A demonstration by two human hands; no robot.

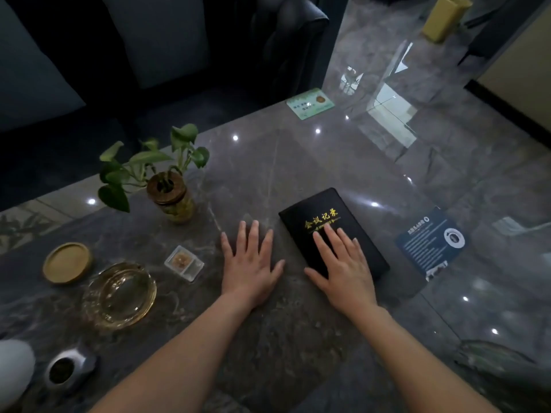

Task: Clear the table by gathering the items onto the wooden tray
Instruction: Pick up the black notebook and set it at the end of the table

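Observation:
A black notebook (320, 216) with gold lettering lies on the grey marble table (298, 162). My right hand (343, 263) rests flat on its near half, fingers spread. My left hand (250, 263) lies flat on the bare table just left of the notebook, holding nothing. To the left sit a small clear plastic box (184, 263), a glass ashtray (119, 295) and a round wooden coaster (67, 262). A potted plant (171, 195) in a glass jar stands behind them. No wooden tray is in view.
A blue card (430, 242) lies right of the notebook; a green card (310, 104) lies at the far table edge. A small metal dish (70, 368) and a white rounded object (13, 371) sit at the near left. Dark sofas stand behind the table.

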